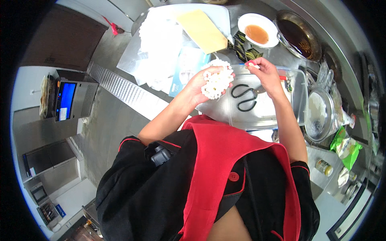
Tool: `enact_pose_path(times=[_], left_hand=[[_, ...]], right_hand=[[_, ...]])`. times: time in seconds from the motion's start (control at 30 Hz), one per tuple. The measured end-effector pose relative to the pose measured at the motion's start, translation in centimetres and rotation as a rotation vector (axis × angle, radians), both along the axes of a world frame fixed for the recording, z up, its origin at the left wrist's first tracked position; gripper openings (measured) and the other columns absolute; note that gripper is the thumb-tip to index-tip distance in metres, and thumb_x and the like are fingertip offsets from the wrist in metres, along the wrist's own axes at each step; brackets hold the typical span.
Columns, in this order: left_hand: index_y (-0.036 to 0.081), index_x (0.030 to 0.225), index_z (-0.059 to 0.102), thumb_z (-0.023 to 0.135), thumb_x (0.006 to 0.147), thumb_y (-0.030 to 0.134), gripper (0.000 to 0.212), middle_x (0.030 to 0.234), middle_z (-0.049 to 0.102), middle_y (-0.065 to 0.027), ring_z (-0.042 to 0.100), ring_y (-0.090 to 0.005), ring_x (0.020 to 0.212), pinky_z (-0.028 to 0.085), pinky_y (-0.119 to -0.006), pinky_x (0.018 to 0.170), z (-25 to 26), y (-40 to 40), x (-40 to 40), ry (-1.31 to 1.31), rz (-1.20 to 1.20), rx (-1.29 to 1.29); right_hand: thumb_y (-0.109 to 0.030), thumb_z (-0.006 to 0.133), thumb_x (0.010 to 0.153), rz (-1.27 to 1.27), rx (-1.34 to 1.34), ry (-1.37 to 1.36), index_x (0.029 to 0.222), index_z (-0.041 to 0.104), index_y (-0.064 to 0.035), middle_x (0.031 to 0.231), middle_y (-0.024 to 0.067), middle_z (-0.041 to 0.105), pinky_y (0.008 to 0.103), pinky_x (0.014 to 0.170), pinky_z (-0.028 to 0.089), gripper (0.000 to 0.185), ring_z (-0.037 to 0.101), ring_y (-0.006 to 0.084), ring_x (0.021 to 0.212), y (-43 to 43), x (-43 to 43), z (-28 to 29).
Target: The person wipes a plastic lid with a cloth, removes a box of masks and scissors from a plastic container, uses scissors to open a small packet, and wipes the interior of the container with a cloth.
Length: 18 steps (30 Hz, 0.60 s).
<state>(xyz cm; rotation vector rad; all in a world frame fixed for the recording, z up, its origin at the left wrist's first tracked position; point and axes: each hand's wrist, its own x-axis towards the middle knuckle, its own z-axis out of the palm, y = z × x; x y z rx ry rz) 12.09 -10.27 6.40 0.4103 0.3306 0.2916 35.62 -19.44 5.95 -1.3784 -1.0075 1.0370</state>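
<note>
My left hand (201, 84) holds a bunch of small white mushrooms (217, 82), their round caps facing up. Between the thumb and fingers of my right hand (267, 73) is a small red-and-white piece (251, 64), too small to name. Both hands are above the near side of the steel counter. Below my right hand is a clear plastic container (298, 90). Black-handled scissors (246, 110) lie in or over it; their blades are partly hidden by the right hand and wrist.
A yellow board or block (203, 30) lies beside white plastic bags (162, 39). Behind the container stand a white bowl of orange-brown liquid (257, 31) and a pan of dark liquid (297, 36). To the right are a round lidded container (319, 114), a green bag (343, 147) and a jar (324, 167).
</note>
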Motion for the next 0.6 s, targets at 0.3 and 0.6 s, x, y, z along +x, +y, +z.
enact_pose_path(times=[0.3,0.6], left_hand=[[-0.002,0.108,0.063,0.066,0.086,0.013,0.027,0.095,0.070,-0.0114,0.070,-0.0209,0.078,0.058,-0.033,0.067,-0.7,4.5,-4.4,0.344,0.188,0.241],[-0.002,0.116,0.062,0.073,0.082,0.031,0.050,0.107,0.067,-0.0203,0.066,-0.0292,0.099,0.051,-0.037,0.085,-3.3,6.8,-5.2,1.096,0.326,1.466]], right_hand=[[-0.008,0.069,0.087,0.172,-0.023,-0.195,0.095,0.062,-0.0020,0.093,0.0005,0.065,0.0212,0.078,0.046,0.012,0.058,0.0061,0.087,8.7,-5.8,-1.3],[-0.019,0.072,0.075,0.109,-0.003,-0.535,0.086,0.065,-0.0024,0.080,0.0139,0.066,0.0345,0.070,0.050,0.022,0.064,0.0253,0.073,14.6,-9.5,-5.2]])
